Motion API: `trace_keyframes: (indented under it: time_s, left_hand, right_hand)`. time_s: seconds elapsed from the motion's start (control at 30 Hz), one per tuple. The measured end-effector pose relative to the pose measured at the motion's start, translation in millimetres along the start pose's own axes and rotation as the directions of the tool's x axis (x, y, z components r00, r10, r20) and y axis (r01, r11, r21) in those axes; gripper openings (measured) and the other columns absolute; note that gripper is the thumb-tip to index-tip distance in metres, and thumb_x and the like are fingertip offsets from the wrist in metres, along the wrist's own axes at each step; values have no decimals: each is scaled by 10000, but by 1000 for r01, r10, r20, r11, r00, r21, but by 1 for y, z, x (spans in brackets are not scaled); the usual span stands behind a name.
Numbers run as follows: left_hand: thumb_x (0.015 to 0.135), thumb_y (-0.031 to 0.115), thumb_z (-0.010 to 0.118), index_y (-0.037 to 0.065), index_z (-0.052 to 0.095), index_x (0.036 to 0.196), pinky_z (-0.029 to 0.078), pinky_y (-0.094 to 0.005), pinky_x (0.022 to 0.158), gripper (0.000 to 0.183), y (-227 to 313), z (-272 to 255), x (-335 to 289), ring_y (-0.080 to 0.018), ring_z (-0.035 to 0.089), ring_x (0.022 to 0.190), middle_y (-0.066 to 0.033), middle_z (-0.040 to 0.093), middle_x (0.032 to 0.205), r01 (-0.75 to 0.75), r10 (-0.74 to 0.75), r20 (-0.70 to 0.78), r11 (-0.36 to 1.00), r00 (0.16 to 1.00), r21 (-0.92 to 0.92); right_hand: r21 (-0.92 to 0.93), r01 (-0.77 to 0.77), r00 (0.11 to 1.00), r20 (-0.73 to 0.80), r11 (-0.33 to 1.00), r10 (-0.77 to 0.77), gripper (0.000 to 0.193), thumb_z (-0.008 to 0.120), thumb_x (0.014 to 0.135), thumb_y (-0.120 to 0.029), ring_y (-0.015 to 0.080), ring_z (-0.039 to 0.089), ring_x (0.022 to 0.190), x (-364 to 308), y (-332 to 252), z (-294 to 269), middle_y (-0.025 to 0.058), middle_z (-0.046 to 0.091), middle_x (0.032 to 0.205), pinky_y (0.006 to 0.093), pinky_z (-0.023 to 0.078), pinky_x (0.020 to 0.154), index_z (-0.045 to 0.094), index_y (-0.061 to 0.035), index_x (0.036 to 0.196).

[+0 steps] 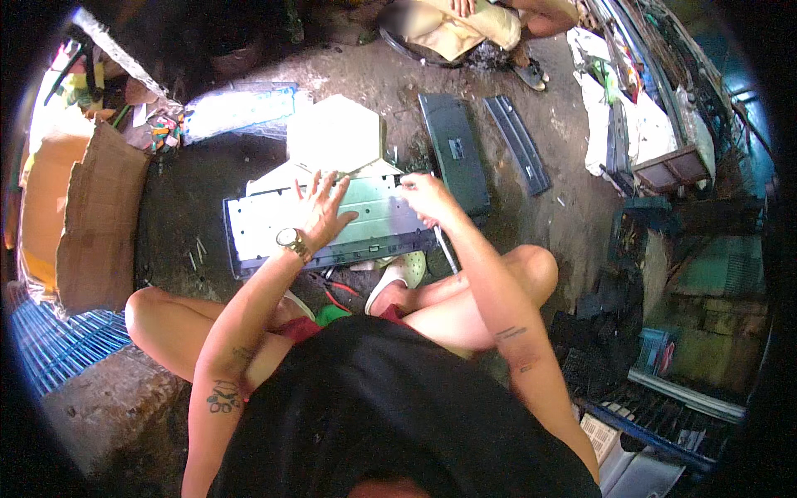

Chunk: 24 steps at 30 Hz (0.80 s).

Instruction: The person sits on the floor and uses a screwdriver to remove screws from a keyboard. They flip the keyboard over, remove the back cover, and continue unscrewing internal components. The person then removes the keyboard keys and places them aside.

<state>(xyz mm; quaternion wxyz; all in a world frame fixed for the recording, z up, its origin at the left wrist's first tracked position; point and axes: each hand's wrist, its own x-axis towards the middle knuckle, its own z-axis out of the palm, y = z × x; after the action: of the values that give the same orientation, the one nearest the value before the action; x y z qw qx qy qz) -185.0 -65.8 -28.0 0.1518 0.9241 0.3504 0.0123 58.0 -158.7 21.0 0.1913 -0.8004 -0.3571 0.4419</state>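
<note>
A long metal panel (pixel 374 207) with a dark rim and small holes lies crosswise in front of me, over a white hexagonal block (pixel 336 133). My left hand (pixel 320 207), with a watch on its wrist, presses flat on the panel, its fingers spread. At the panel's right end my right hand (pixel 425 199) is closed round a thin rod-like tool (pixel 447 251). One end of the tool sticks out below the fist toward my leg; its other end is hidden in or beyond my fingers. Red-handled pliers (pixel 339 289) lie on the ground below the panel.
Beyond my right hand lie a dark rectangular casing (pixel 455 153) and a narrow dark strip (pixel 516 145). A torn cardboard box (pixel 104 220) stands at left, near a blue wire rack (pixel 62 340). Another person's hand (pixel 463 7) shows at the far side. White sacks (pixel 589 108) lie at right.
</note>
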Motion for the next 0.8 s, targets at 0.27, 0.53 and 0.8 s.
trace_keyframes:
  time_s: [0.27, 0.53, 0.8]
  left_hand:
    - [896, 515, 714, 175, 473, 1528, 159, -705, 1216, 757, -5, 9, -4, -404, 345, 1504, -137, 458, 1577, -19, 14, -70, 997, 997, -72]
    - [883, 500, 742, 165, 452, 1536, 172, -720, 1204, 789, -9, 13, -2, -409, 349, 1492, -144, 463, 1551, -23, 18, -57, 996, 998, -84]
    - [789, 582, 806, 135, 557, 1427, 295, -636, 1182, 818, -11, -59, -10, -324, 571, 1313, -119, 662, 1320, -17, 0, -143, 993, 990, -120]
  right_hand:
    - [185, -53, 998, -8, 981, 55, 311, 710, 933, -361, 149, 593, 465, 12, -11, 11, 35, 610, 645, 334, 495, 366, 736, -57, 992]
    - [-144, -148, 986, -103, 978, 134, 474, 712, 922, -493, 212, 666, 504, 17, -16, 39, 102, 666, 622, 375, 561, 439, 739, -19, 931]
    - [-45, 41, 960, -274, 998, -52, 344, 813, 880, -382, 148, 603, 480, -41, -49, -4, 53, 696, 721, 361, 502, 435, 716, -64, 969]
